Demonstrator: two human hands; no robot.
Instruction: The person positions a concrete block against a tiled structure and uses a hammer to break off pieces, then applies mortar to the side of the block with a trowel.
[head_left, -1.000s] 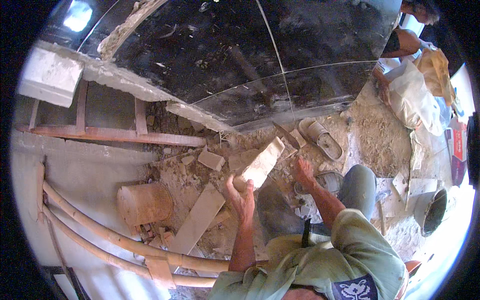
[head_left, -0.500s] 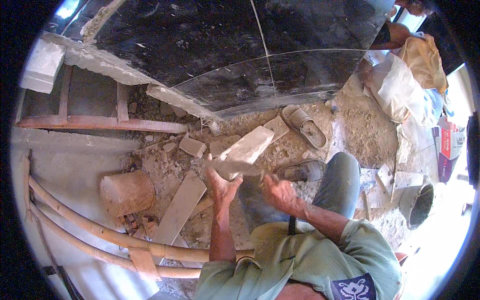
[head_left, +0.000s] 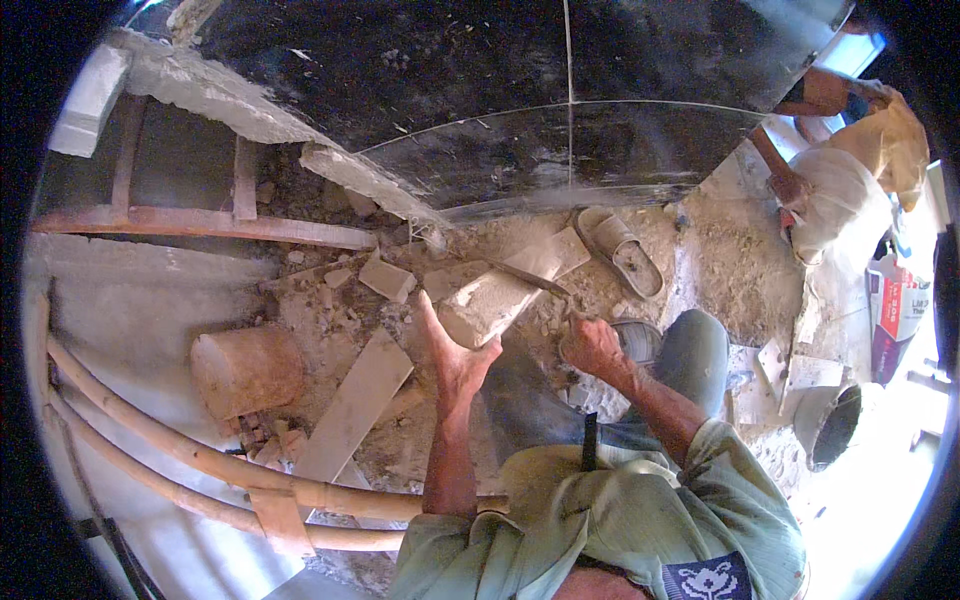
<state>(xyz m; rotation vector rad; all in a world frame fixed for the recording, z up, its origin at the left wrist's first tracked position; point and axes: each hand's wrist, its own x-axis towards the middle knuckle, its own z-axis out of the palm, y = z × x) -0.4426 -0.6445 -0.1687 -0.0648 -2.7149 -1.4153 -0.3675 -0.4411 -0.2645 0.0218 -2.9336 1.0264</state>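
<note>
My left hand point(head_left: 458, 350) is closed round the near end of a long pale brick point(head_left: 492, 305), held slanting above the rubble. In my right hand point(head_left: 592, 343) is a trowel point(head_left: 528, 276), gripped in a closed fist. Its thin blade shows almost edge-on and crosses above the upper part of the brick; whether it touches the brick I cannot tell. The brick's upper face looks rough and dusty. Below the right hand, a sandal point(head_left: 637, 341) shows in part beside my jeans-clad knee point(head_left: 697, 350).
A loose sandal point(head_left: 620, 252) and a broken brick piece point(head_left: 387, 280) lie ahead. To the left are a dusty bucket point(head_left: 247, 372), a flat plank point(head_left: 357, 405) and bamboo poles point(head_left: 190, 455). Dark tiles point(head_left: 480, 150) stand in front. At right, another person's arms point(head_left: 785, 170) reach toward plastic bags point(head_left: 842, 190).
The trowel has swung up and away from the brick's near end to its upper part. My right hand has moved forward and right. The other person's arms show more beside the bags.
</note>
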